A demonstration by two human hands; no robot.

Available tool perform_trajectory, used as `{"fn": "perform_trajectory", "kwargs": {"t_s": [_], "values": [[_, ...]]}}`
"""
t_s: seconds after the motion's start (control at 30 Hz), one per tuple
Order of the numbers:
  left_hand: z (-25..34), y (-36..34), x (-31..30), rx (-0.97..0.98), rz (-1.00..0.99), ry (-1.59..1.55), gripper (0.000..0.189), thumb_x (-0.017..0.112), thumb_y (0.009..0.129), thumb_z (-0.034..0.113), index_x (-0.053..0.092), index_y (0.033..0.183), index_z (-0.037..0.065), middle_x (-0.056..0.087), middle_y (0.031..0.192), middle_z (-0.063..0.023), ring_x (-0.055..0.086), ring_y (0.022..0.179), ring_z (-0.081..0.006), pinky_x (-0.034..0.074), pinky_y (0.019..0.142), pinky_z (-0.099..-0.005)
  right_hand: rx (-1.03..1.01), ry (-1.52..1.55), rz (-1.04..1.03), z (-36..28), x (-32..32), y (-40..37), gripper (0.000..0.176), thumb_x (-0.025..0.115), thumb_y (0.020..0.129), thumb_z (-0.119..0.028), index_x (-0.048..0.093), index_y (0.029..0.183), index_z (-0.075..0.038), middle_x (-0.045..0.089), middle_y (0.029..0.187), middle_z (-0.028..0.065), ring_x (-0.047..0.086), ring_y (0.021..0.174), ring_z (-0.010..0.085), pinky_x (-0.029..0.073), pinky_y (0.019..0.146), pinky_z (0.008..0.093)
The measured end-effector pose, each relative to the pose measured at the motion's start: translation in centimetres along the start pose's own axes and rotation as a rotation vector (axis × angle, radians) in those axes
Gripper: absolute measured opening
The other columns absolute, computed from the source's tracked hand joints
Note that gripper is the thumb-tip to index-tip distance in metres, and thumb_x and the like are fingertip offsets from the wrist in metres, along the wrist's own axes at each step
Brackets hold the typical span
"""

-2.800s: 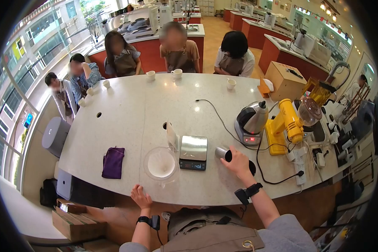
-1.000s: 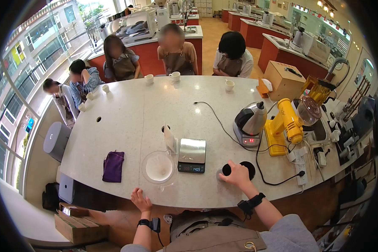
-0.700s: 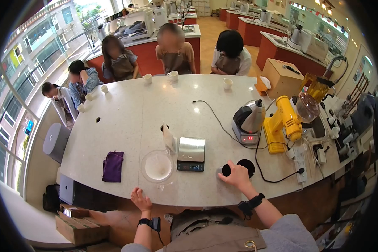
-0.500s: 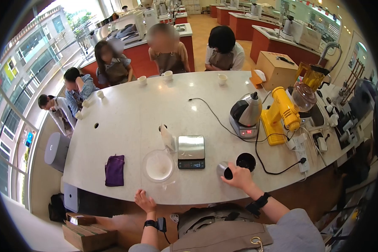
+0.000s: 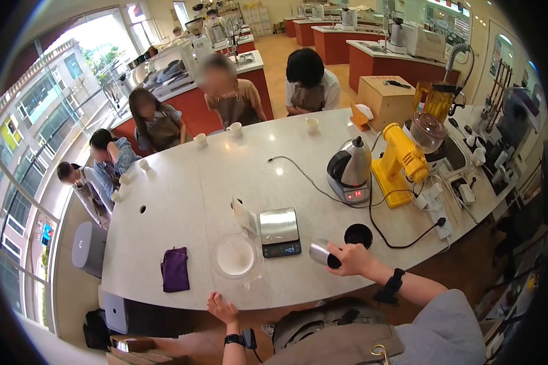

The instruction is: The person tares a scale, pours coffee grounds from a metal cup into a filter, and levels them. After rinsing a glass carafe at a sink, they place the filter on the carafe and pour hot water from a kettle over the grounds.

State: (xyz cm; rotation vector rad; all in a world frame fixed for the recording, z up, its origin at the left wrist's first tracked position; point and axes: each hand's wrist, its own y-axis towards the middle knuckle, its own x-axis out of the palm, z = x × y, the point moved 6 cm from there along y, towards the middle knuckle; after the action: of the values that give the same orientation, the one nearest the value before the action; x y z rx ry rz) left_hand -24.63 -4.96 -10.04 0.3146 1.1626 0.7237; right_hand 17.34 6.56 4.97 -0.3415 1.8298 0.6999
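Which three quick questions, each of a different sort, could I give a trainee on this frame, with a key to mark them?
1. Multiple choice: what does the right hand hold?
a) the kettle
b) the metal cup
c) the yellow grinder

2. True or false: the left hand is wrapped around the kettle's handle.

3. Short answer: which lies farther to the person's left, the purple cloth or the digital scale?

Key: 1. b; 2. false, the left hand holds nothing; 3. the purple cloth.
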Motion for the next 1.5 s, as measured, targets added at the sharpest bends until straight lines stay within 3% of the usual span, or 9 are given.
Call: {"fn": "perform_trajectory", "kwargs": {"t_s": [0.1,0.23,0.57,0.63,0.8,0.9,0.97,1.27,1.5], "values": [[-0.3,0.5,0.1,-0.007,-0.004,0.01,0.042,0.048,0.072,0.033,0.055,0.1,0.003,0.054,0.115,-0.0183,0.049,0.107,-0.038,0.036,0.091,-0.0479,0.162,0.0,0.151,1.0,-0.5,0.6,0.057,0.072,0.075,-0.045,0.057,0.114,-0.006,0.061,0.065,0.014,0.066,0.059,0.0306,0.052,0.05,0.0387],[-0.6,-0.1,0.3,-0.016,-0.032,0.023,0.043,0.048,0.073,0.034,0.055,0.101,0.002,0.054,0.115,-0.0187,0.049,0.108,-0.038,0.036,0.092,-0.0477,0.091,0.029,-0.063,0.2,0.9,0.2,0.055,0.072,0.075,-0.046,0.057,0.113,-0.009,0.063,0.064,0.0138,0.065,0.059,0.0311,0.051,0.05,0.0398],[0.2,0.1,-0.2,0.02,-0.005,0.017,0.041,0.047,0.073,0.033,0.055,0.099,0.002,0.054,0.113,-0.0192,0.05,0.105,-0.0385,0.037,0.088,-0.0481,0.046,-0.062,-0.01,1.0,-1.3,2.7,0.048,0.071,0.074,-0.045,0.058,0.104,-0.01,0.062,0.061,0.0124,0.065,0.056,0.0308,0.049,0.049,0.0393],[0.0,0.5,-0.1,0.06,0.015,0.024,0.041,0.049,0.071,0.03,0.055,0.1,0.002,0.054,0.113,-0.0188,0.05,0.105,-0.0382,0.037,0.088,-0.0485,0.075,-0.052,-0.217,0.8,-1.3,3.1,0.051,0.071,0.073,-0.052,0.06,0.101,-0.01,0.062,0.062,0.0121,0.064,0.059,0.0307,0.048,0.05,0.0398],[-0.3,-0.2,-0.1,0.03,-0.017,0.051,0.042,0.049,0.07,0.033,0.055,0.1,0.004,0.054,0.112,-0.0178,0.05,0.106,-0.0377,0.037,0.087,-0.0478,0.021,-0.095,-0.131,0.7,0.0,3.6,0.053,0.069,0.073,-0.054,0.058,0.1,-0.01,0.063,0.062,0.0125,0.065,0.06,0.0331,0.049,0.051,0.0422],[-0.4,0.7,0.2,0.052,-0.024,0.052,0.043,0.049,0.071,0.033,0.054,0.101,0.003,0.054,0.112,-0.0177,0.049,0.106,-0.0374,0.036,0.089,-0.0475,0.059,-0.006,-0.294,0.5,-0.1,4.7,0.05,0.072,0.071,-0.048,0.058,0.099,-0.01,0.063,0.063,0.0121,0.065,0.061,0.0329,0.05,0.053,0.0426],[-0.1,0.2,-0.1,0.051,-0.026,0.008,0.043,0.048,0.071,0.034,0.055,0.1,0.003,0.054,0.112,-0.0176,0.049,0.105,-0.0376,0.036,0.089,-0.0472,0.053,-0.056,-0.127,0.7,0.4,5.0,0.052,0.072,0.07,-0.049,0.059,0.1,-0.009,0.063,0.063,0.0128,0.065,0.063,0.0334,0.051,0.054,0.0437],[-0.1,0.3,0.0,0.069,-0.021,0.03,0.044,0.045,0.076,0.035,0.056,0.102,0.002,0.054,0.114,-0.0195,0.051,0.105,-0.0388,0.037,0.088,-0.0485,0.124,0.045,-0.189,2.0,-0.1,6.7,0.054,0.07,0.067,-0.057,0.061,0.084,-0.007,0.061,0.06,0.0171,0.064,0.061,0.0372,0.052,0.056,0.0454],[0.7,0.8,-0.3,0.111,-0.027,0.05,0.047,0.043,0.079,0.036,0.056,0.107,0.001,0.055,0.115,-0.021,0.051,0.106,-0.0398,0.037,0.089,-0.0486,0.094,0.05,0.087,2.2,-1.9,7.1,0.051,0.075,0.064,-0.051,0.052,0.071,-0.006,0.059,0.059,0.0148,0.062,0.057,0.0353,0.048,0.051,0.0428]]}}
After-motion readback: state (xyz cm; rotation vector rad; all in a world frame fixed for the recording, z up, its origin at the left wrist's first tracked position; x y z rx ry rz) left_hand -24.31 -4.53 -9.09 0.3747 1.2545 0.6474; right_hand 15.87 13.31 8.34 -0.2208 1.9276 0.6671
